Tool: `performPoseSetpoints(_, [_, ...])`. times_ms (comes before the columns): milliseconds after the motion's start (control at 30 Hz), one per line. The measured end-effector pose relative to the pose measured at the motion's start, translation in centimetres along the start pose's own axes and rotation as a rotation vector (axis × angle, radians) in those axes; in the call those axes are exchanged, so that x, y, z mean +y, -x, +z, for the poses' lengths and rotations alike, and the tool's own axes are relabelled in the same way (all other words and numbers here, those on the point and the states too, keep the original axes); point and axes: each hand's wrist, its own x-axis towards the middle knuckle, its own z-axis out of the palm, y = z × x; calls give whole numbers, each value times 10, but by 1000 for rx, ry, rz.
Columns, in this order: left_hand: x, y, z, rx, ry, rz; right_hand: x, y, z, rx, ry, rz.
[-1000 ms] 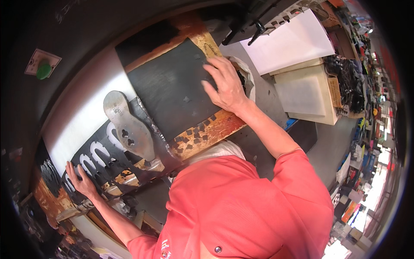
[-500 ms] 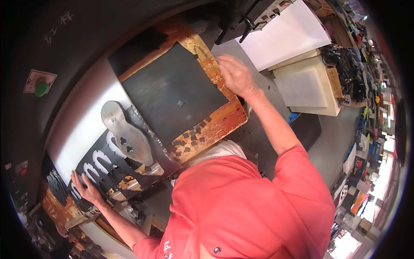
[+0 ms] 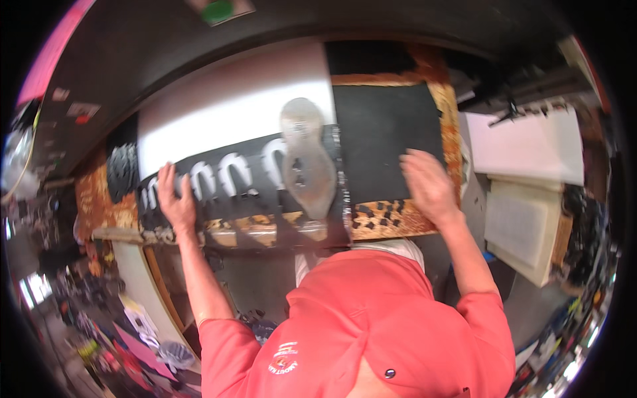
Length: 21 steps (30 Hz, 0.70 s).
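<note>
My left hand (image 3: 178, 202) lies with fingers spread near the left end of a dark sheet (image 3: 211, 156) that has a row of curved cut-outs showing white beneath. A grey metal sole-shaped cutting die (image 3: 307, 159) lies across the right end of that sheet. Over the right edge of a plain black square sheet (image 3: 388, 142) is my right hand (image 3: 430, 186), slightly blurred. Its fingers are stretched out and nothing shows in them; whether it touches the sheet I cannot tell.
Under the sheets are a white board (image 3: 232, 106) and a worn orange-brown board (image 3: 452, 126) with dark scraps along its front. A dark machine body (image 3: 285, 30) overhangs the far side. White sheets (image 3: 531, 142) and a pale stack (image 3: 521, 225) stand at right.
The view has turned, levelling the work surface. My right hand has left the board's right edge and come inward over the black sheet, fingers now straightened. My left hand remains at the dark sheet's left end.
</note>
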Motion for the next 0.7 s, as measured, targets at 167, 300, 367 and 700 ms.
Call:
performPoseSetpoints(167, [14, -2, 1, 54, -49, 35, 26, 2, -37, 213, 241, 342])
performPoseSetpoints(300, [25, -4, -2, 80, -63, 38, -37, -47, -8, 94, -251, 565])
performPoseSetpoints(367, [28, -5, -3, 82, -61, 31, -84, -71, 26, -50, -346, 406])
performPoseSetpoints(700, [42, -3, -10, 5, -15, -55, -170, -98, 82, -151, -69, 356])
